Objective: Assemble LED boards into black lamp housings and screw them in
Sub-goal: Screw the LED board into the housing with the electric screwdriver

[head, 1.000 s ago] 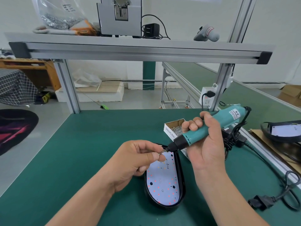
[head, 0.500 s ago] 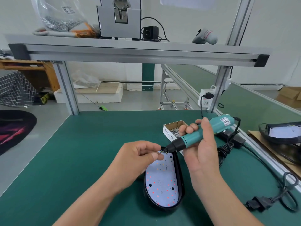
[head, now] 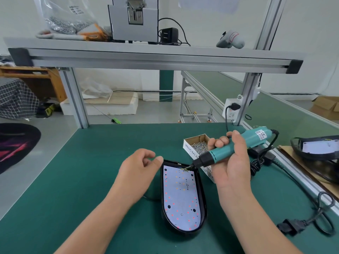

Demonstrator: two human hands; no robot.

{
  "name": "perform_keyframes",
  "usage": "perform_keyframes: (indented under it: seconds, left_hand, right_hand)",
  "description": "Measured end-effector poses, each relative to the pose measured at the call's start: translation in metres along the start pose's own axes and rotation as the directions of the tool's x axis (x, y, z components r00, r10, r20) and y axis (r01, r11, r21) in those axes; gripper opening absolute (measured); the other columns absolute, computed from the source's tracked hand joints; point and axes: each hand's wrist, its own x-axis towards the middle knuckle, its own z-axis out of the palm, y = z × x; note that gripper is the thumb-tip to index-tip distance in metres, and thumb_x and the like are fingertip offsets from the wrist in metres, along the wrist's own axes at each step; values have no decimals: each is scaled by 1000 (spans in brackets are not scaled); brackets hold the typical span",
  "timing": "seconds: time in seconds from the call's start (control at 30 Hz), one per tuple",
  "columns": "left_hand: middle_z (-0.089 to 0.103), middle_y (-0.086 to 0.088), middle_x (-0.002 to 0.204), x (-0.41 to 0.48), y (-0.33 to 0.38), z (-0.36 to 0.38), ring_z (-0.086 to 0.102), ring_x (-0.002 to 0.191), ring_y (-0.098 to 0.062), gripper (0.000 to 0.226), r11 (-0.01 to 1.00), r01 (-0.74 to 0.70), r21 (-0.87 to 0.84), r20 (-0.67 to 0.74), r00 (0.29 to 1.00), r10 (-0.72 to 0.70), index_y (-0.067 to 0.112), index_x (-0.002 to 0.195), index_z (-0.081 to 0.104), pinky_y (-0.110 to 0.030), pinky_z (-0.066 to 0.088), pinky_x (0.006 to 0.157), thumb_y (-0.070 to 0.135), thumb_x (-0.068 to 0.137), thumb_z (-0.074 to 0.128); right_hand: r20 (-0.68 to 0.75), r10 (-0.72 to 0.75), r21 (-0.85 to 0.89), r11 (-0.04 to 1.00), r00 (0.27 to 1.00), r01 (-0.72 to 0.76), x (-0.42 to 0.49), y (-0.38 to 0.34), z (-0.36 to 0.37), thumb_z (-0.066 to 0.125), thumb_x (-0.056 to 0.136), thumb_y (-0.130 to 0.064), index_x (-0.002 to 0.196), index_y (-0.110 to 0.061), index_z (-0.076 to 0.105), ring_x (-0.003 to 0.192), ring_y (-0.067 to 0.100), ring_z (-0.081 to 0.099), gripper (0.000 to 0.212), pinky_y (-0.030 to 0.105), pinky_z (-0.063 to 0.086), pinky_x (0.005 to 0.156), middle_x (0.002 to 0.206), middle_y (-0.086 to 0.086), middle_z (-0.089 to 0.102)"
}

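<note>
A white LED board (head: 180, 197), dotted with small red and amber LEDs, lies face up inside a black lamp housing (head: 184, 232) on the green counter (head: 91, 171), directly in front of the person.

The board looks thin, light and stiff. Its LEDs and the short wires at its far end are probably fragile, so it is best handled by its bare edges. The housing appears to be a rigid, glossy shell that may slide or rock, and its rim looks like the safest place to steady it.

The right hand (head: 233, 162) has a closed grip round a teal electric screwdriver (head: 222, 152), angled down with its bit at the board's far end, by the wires. Whether a screw sits on the bit is too small to tell.

The left hand (head: 137, 169) hovers just beside the housing's far left corner, its grip loosely curled and apparently empty.

Behind the housing is an open cardboard box of screws (head: 197, 146). Another housing (head: 315, 149) lies well apart, at the far right.
</note>
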Motion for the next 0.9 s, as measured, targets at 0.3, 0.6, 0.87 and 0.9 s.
perform_keyframes:
  seconds: [0.3,0.6,0.87,0.9]
  left_hand:
    - [78,11,102,-7,-6,17,75,91,-9,77,981,140,133,311,934,-176,36,140,55,-41,60,83,65,69,64]
    - [80,0,101,-5,-11,18,75,101,-34,41,982,188,11,352,918,-180,30,110,67,-60,58,96,34,69,67]
    - [78,-6,107,-5,-10,20,74,104,-36,41,981,192,8,344,921,-183,27,112,65,-60,58,97,32,72,67]
    - [78,-7,107,-5,-9,21,74,104,-36,40,981,194,6,342,922,-185,26,112,64,-60,58,96,31,72,67]
  right_hand:
    - [-99,-83,-198,978,992,62,16,-7,-18,70,94,-12,97,-12,49,57,18,48,21,36,55,67,70,5,48]
    - [18,-95,-299,949,995,96,17,-2,-17,67,94,-11,88,-16,56,56,19,44,14,37,54,64,68,5,47]
    - [75,-78,-304,948,994,97,14,3,-14,67,94,-11,89,-16,58,55,19,44,11,37,54,64,67,5,45]
    - [80,-78,-309,946,994,99,14,3,-14,67,94,-11,89,-16,58,56,19,44,11,37,54,64,67,5,45]
